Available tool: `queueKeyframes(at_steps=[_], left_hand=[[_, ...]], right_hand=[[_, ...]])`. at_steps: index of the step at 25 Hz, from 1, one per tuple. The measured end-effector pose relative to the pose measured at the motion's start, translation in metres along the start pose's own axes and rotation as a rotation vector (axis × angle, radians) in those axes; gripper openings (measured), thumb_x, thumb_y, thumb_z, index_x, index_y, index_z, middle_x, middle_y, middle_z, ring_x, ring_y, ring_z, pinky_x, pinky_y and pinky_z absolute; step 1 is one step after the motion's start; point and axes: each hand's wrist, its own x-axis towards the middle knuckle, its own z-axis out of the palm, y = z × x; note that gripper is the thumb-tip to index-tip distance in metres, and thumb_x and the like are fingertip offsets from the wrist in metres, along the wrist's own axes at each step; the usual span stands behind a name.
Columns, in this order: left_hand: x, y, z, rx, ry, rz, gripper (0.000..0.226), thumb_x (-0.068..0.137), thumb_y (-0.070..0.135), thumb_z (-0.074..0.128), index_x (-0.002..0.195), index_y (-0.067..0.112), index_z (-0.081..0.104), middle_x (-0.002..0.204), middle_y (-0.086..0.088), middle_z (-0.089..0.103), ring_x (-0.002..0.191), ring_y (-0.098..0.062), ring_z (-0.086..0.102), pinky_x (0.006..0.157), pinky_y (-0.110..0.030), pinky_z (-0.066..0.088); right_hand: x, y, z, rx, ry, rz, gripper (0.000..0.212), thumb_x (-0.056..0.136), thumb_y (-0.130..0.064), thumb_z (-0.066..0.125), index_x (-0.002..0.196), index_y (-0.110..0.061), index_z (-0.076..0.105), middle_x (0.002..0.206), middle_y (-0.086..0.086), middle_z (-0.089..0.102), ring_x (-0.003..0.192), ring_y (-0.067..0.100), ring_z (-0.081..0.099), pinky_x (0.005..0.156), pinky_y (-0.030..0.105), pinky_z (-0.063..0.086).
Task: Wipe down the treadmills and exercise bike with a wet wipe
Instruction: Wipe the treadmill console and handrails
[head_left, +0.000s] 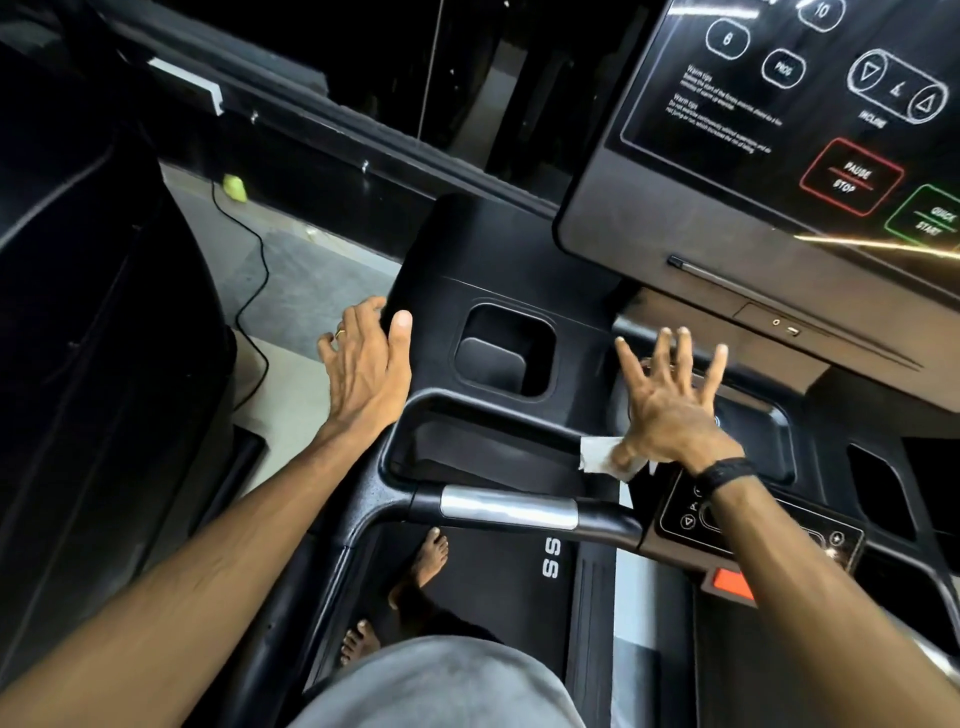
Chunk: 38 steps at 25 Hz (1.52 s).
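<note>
I stand on a black treadmill, facing its console tray. My left hand grips the tray's left edge, thumb lying on top and fingers wrapped down the side. My right hand hovers over the tray's middle with four fingers spread wide. Its thumb pinches a white wet wipe under the palm, just above the front handlebar. Most of the wipe is hidden by the hand.
The display panel with pause and start buttons rises at upper right. A cup holder recess lies between my hands. A small control pad and a red safety key sit under my right wrist. A cable runs across the floor at left.
</note>
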Motion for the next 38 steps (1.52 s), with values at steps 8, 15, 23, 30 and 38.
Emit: queueKeyframes(at_steps=[8,15,23,30,38], left_hand=[[-0.002,-0.002,-0.002,0.019,0.013,0.011,0.062,0.098,0.054,0.018,0.13,0.011,0.048,0.133,-0.008,0.055,0.12,-0.028,0.053,0.111,-0.053,0.025],[-0.001,-0.003,-0.001,0.031,0.013,0.038,0.061,0.1,0.053,0.018,0.128,0.009,0.048,0.13,-0.008,0.056,0.119,-0.027,0.053,0.11,-0.054,0.026],[0.0,-0.004,-0.002,0.021,0.023,0.037,0.057,0.1,0.05,0.021,0.13,0.01,0.048,0.127,-0.009,0.056,0.117,-0.027,0.054,0.11,-0.053,0.026],[0.001,-0.004,0.001,0.037,0.002,0.06,0.056,0.101,0.05,0.021,0.13,0.011,0.048,0.127,-0.01,0.056,0.115,-0.029,0.054,0.11,-0.052,0.026],[0.001,-0.003,-0.001,0.019,0.034,0.033,0.059,0.099,0.052,0.019,0.129,0.011,0.05,0.127,-0.008,0.057,0.118,-0.027,0.054,0.11,-0.052,0.027]], right_hand=[[0.011,-0.034,0.001,0.11,0.077,-0.185,0.159,0.049,-0.066,0.088,0.156,-0.026,-0.023,0.163,0.023,-0.022,0.148,0.037,-0.03,0.102,0.067,-0.027],[0.017,0.004,0.008,0.492,0.056,-0.043,0.124,0.058,-0.067,0.084,0.158,-0.032,0.022,0.167,0.012,0.008,0.155,0.029,-0.007,0.116,0.056,-0.018],[-0.046,-0.065,0.049,0.581,0.188,-0.372,0.094,0.095,-0.066,0.009,0.156,0.005,-0.001,0.162,0.017,-0.014,0.153,0.032,-0.015,0.126,0.041,-0.004],[0.018,-0.064,0.019,0.644,0.059,-0.062,0.096,0.097,-0.069,0.02,0.156,0.0,-0.012,0.165,0.017,-0.02,0.152,0.026,-0.023,0.123,0.039,-0.015],[-0.037,-0.08,0.048,0.529,0.211,-0.146,0.113,0.087,-0.077,-0.015,0.155,0.01,0.006,0.163,0.031,0.004,0.154,0.039,0.001,0.126,0.044,0.003]])
